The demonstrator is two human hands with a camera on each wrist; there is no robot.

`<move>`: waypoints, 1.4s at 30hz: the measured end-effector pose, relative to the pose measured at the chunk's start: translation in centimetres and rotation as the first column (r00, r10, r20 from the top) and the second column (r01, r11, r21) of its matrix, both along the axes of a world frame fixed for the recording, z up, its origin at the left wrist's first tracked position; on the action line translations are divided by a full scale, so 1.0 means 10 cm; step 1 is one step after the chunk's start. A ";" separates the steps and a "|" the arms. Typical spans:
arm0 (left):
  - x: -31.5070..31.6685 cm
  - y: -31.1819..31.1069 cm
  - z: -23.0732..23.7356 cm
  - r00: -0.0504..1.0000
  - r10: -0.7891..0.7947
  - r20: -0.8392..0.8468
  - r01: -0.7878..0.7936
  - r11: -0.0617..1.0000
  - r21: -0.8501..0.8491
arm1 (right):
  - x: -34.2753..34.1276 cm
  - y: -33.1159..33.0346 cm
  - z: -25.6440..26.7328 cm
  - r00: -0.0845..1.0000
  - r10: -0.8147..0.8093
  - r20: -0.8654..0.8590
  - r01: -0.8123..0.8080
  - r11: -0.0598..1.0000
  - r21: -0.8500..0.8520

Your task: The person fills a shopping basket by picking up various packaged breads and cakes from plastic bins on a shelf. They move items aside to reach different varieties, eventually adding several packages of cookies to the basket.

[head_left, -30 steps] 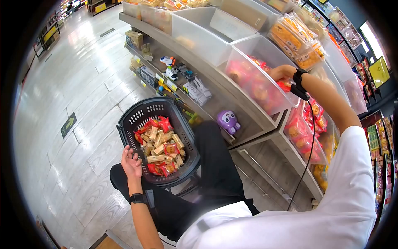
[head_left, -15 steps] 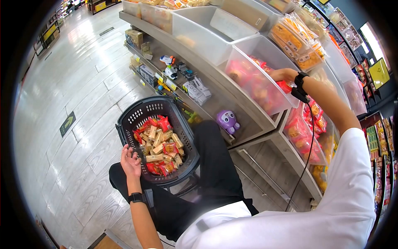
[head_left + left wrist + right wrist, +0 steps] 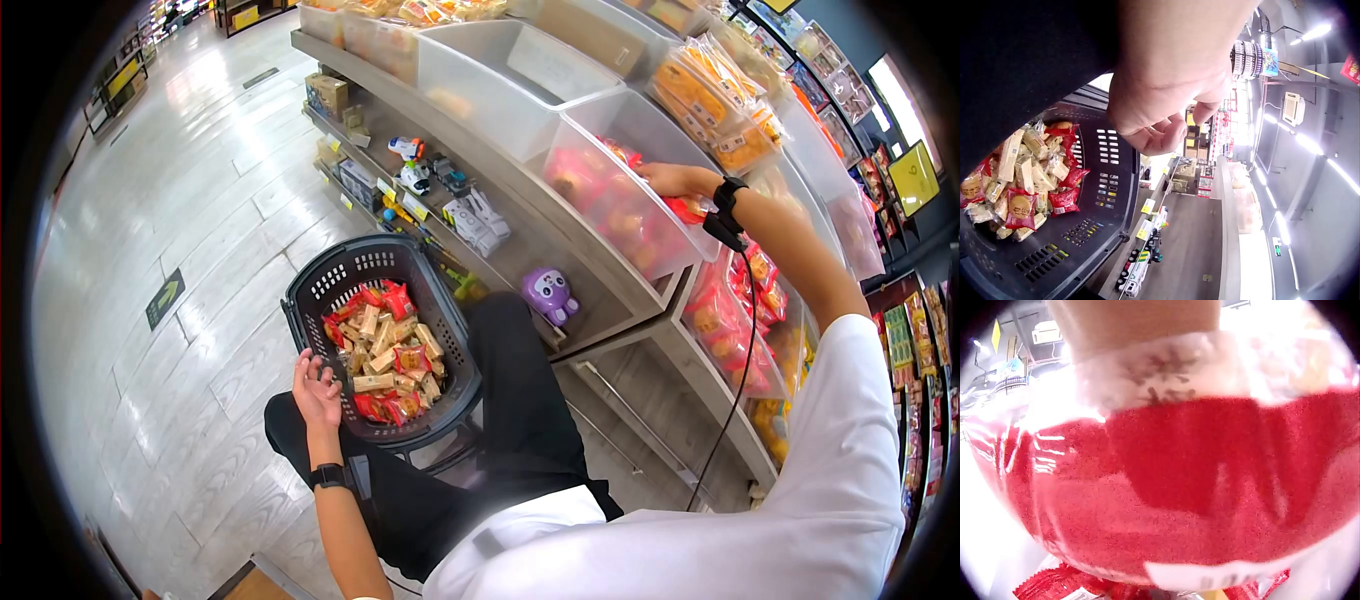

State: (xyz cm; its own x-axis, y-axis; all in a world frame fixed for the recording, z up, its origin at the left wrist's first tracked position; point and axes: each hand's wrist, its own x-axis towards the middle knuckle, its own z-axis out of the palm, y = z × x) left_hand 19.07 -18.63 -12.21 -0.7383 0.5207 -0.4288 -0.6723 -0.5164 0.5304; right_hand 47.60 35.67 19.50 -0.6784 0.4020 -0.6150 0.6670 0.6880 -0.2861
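Observation:
My left hand (image 3: 318,392) hovers at the near-left rim of a dark grey shopping basket (image 3: 300,300), palm up, its fingers loosely bent around nothing. Inside the basket lie red-wrapped snack packets (image 3: 398,298) and pale wafer-like bars (image 3: 383,338); the left wrist view shows them from the side. On the other side, my right hand (image 3: 672,178) reaches into a translucent bin (image 3: 690,235) of red snack packets (image 3: 580,175). A red and clear plastic wrapper (image 3: 1179,469) fills the right wrist view and hides those fingers; I cannot tell what they hold.
Neighbouring translucent bins (image 3: 480,75) line the grey shelf, one piled with orange snack packs (image 3: 700,90). Toys stand on the lower shelf, among them a purple figure (image 3: 550,293). A black cable (image 3: 745,350) hangs from my right wrist. Pale tiled floor (image 3: 215,200) lies to the left.
My right hand has shifted slightly left inside the bin, and more of its fingers show above the bin's edge. The left hand and basket stay almost where they were.

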 end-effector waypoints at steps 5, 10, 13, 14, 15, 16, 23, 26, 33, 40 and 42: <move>0.00 0.00 -0.01 1.000 -0.009 -0.008 0.009 1.000 0.007 | -0.07 -0.01 0.10 0.993 0.114 -0.022 -0.109 0.981 0.158; 0.01 -0.01 0.00 1.000 -0.003 -0.003 0.003 1.000 0.008 | -0.02 -0.17 0.30 0.947 -0.263 -0.184 0.272 0.962 0.027; 0.01 0.02 0.01 1.000 0.001 -0.007 -0.001 1.000 0.000 | 0.02 -0.23 0.33 0.968 -0.106 -0.227 0.132 0.986 0.105; 0.01 0.01 0.01 1.000 -0.002 -0.007 0.002 1.000 -0.005 | 0.04 -0.17 0.34 0.968 -0.106 -0.228 0.133 0.986 0.105; 0.01 0.01 0.01 1.000 -0.002 -0.008 0.002 1.000 -0.006 | 0.06 -0.10 0.37 0.942 -0.123 -0.311 0.158 0.983 0.090; 0.01 0.01 0.01 1.000 -0.007 -0.008 0.007 1.000 -0.006 | 0.07 -0.04 0.38 0.909 -0.140 -0.392 0.182 0.981 0.072; 0.05 0.00 0.07 1.000 0.011 -0.007 -0.011 1.000 -0.027 | 0.05 -0.24 1.41 0.304 -0.257 -0.917 0.284 0.944 -0.170; 0.06 -0.01 0.03 0.999 -0.007 -0.051 0.006 0.999 -0.032 | 0.06 -0.50 1.86 0.149 -0.227 -0.962 0.178 0.964 -0.200; 0.09 0.05 -0.01 0.983 -0.129 -0.127 0.129 0.992 -0.011 | -0.31 -2.43 1.03 -0.038 -0.554 -0.832 -0.123 0.828 -0.546; 0.38 0.19 0.32 0.892 -0.380 -0.246 0.437 0.865 0.247 | -1.41 -3.62 -1.58 0.263 -0.507 -0.821 -0.025 0.847 -0.531; 0.42 0.18 0.29 0.861 -0.443 -0.250 0.492 0.850 0.188 | -1.52 -3.90 -2.11 0.384 -0.498 -0.777 0.071 0.855 -0.513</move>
